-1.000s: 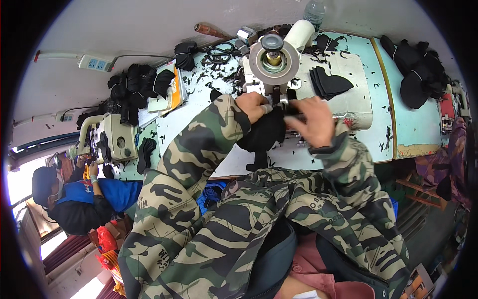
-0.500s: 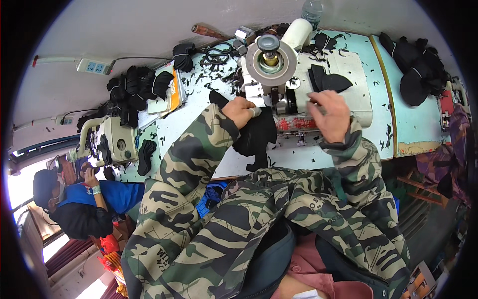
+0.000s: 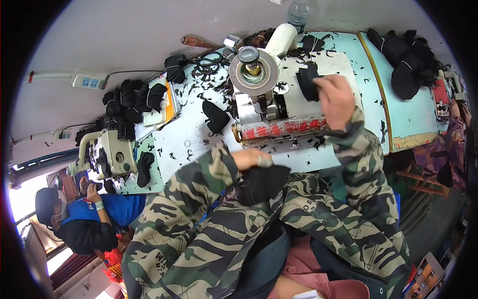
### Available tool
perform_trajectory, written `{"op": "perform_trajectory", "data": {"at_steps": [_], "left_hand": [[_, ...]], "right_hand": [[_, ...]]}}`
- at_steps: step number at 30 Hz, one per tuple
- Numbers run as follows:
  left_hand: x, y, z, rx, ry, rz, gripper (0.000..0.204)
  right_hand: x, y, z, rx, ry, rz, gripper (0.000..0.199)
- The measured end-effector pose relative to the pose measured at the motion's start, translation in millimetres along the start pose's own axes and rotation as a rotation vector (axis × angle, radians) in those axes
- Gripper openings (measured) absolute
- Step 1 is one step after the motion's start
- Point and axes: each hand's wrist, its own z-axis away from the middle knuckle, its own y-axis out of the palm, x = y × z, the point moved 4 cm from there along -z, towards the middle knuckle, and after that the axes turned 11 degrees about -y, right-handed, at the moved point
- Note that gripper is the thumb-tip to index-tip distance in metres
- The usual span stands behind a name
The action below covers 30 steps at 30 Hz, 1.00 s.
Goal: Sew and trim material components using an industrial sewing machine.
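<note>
My left hand (image 3: 251, 159) is closed on a black fabric piece (image 3: 266, 185), held low at the table's front edge before my jacket. At the right of the white sewing machine (image 3: 343, 67), my right hand (image 3: 336, 99) pinches the edge of a dark fabric piece (image 3: 308, 83) on the machine's flat bed. Its fingertips are partly hidden by the hand's back. Between my hands stands the machine's round head (image 3: 254, 74), with a red worn front edge (image 3: 279, 128). Left of it, another cut black piece (image 3: 215, 117) lies on the table.
Black scraps litter the pale table (image 3: 181, 142). Tied black bundles (image 3: 132, 97) lie at left and more bundles (image 3: 408, 65) at right. A bottle (image 3: 298, 17) and a wooden-handled tool (image 3: 196, 42) stand behind. A co-worker in blue (image 3: 122, 207) sits at left beside another machine (image 3: 117, 152).
My left hand has drawn its black fabric away from the machine toward my body. My right hand has moved up onto the bed and taken hold of a fabric piece there. The view has shifted slightly.
</note>
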Motion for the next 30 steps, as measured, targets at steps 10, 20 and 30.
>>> {"op": "perform_trajectory", "data": {"at_steps": [10,20,30], "left_hand": [[-17,-68,40,-0.826,-0.055,-0.229,0.026],[-47,-87,8,-0.711,-0.104,-0.337,0.027],[-21,-85,16,-0.36,-0.039,0.086,0.015]], "right_hand": [[38,51,50,0.454,0.288,-0.413,0.016],[39,66,51,0.496,0.024,-0.146,0.031],[6,-4,-10,0.035,-0.049,0.009,0.019]]}}
